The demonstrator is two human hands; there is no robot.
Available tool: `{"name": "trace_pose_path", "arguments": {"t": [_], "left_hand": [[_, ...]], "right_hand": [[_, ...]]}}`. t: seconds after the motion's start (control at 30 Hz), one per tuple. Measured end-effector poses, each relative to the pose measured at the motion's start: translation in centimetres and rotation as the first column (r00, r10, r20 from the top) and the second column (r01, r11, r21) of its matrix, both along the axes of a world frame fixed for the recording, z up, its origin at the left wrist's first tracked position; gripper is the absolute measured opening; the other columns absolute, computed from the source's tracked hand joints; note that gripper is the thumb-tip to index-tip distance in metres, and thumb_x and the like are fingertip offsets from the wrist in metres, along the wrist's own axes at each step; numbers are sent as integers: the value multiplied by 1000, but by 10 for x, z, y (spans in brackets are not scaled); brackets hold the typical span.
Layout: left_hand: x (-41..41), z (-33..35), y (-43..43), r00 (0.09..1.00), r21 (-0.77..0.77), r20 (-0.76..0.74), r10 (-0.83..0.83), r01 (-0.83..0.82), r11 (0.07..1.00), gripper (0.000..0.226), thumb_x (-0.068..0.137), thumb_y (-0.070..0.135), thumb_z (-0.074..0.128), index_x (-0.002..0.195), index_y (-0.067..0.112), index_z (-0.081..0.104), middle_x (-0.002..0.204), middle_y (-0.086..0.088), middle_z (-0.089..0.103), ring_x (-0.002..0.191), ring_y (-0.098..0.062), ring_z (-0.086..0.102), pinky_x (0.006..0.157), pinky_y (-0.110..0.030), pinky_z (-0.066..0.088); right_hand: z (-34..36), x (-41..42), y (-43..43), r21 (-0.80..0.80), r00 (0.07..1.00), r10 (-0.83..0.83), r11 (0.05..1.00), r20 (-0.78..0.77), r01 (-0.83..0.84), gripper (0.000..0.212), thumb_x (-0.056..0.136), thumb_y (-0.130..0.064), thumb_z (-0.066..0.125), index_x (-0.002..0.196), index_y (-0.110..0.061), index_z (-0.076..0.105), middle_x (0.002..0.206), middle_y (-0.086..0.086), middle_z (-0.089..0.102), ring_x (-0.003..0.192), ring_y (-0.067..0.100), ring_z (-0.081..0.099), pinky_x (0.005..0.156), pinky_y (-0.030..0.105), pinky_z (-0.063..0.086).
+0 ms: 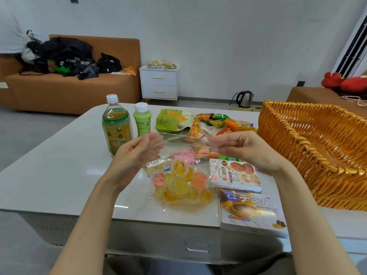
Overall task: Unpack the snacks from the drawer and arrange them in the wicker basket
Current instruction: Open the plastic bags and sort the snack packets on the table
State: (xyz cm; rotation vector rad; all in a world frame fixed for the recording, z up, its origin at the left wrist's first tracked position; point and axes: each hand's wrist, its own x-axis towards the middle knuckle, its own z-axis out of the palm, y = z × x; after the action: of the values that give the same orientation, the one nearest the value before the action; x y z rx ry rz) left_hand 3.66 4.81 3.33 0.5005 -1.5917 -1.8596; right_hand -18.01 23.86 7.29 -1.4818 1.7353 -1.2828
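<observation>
the wicker basket (pixel 309 147) at the right edge of the bench (pixel 69 155) is cut off by the picture's right side. motion blurs the left hand (pixel 137 153), the right hand (pixel 246 147) and the clear bag (pixel 178 138) stretched between them, so neither grip can be told. both hands hide some snack packets (pixel 214 120) towards the far edge.

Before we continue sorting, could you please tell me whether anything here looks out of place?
The C2 box sticks out past the table's front edge and might slip off. Otherwise nothing stands out.
</observation>
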Motion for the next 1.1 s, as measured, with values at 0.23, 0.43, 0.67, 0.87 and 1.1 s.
{"name": "trace_pose_path", "arguments": {"t": [0.23,0.43,0.67,0.87,1.1], "left_hand": [[-4,-2,1,995,31,-65,81,-79,996,31,80,31,59,107,17,67,104,2,74,97,-15,70,74,-19,56],[-8,0,0,990,-16,-75,117,-118,993,37,82,34,58,112,13,66,107,1,73,101,-16,69,84,-23,56],[-8,-7,-3,970,-196,-48,239,-244,950,41,85,44,59,123,31,60,117,10,68,111,-3,62,94,-22,48],[-23,-15,7,967,-275,64,246,-219,936,72,81,52,62,146,38,33,148,13,40,135,-3,37,107,-31,38],[-62,23,55,990,235,-5,139,-134,963,105,66,57,66,151,39,7,138,0,51,114,-20,60,82,-36,54]], "right_hand": [[24,20,-14,39,874,-160,979,-458,200,30,89,-29,65,119,-27,64,114,-18,66,105,-4,61,95,26,51],[8,52,-61,-8,665,-185,965,-724,260,26,98,-40,49,105,-25,70,90,-14,71,83,6,65,72,34,54],[5,55,-56,-104,698,-283,952,-658,287,29,101,-38,45,88,-27,68,71,-18,67,70,2,66,63,30,54],[56,52,-41,-219,701,-408,912,-585,347,26,99,-34,47,86,-27,69,74,-18,69,62,-2,65,68,35,56],[116,41,-2,-321,652,-537,843,-535,431,28,100,-30,48,83,-23,70,74,-13,71,56,2,65,65,38,57]]}}
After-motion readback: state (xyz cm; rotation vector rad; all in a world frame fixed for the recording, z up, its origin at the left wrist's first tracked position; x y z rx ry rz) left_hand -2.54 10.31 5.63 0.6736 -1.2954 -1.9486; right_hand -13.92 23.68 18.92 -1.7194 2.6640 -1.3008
